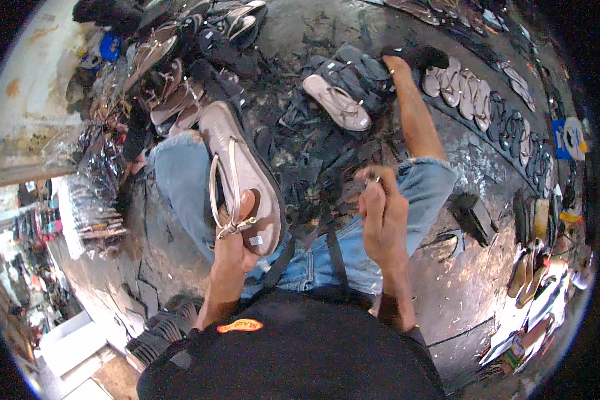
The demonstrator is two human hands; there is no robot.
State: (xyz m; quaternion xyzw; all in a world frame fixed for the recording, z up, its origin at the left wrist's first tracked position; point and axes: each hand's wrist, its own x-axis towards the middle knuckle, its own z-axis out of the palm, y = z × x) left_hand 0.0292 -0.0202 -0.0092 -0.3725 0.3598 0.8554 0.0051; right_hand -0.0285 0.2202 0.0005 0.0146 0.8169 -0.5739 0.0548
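My left hand [230,257] grips a beige thong sandal [250,177] by the heel end, with the thumb over the footbed. Its thin metallic straps stand up from the sole, and a small white sticker marks the heel. My right hand [385,220] is raised above my right thigh with its fingers curled together. Something small and shiny glints at the fingertips, too small to name. Another beige thong sandal [337,103] lies ahead on dark sole pieces [360,67], between my spread legs.
Black scraps [300,147] litter the floor between my legs. Sandals [460,87] stand in a row at the far right, beside a dark block [473,219]. More sandals [173,93] are heaped at the far left, near plastic-wrapped bundles [93,207]. Black soles [163,333] lie at the near left.
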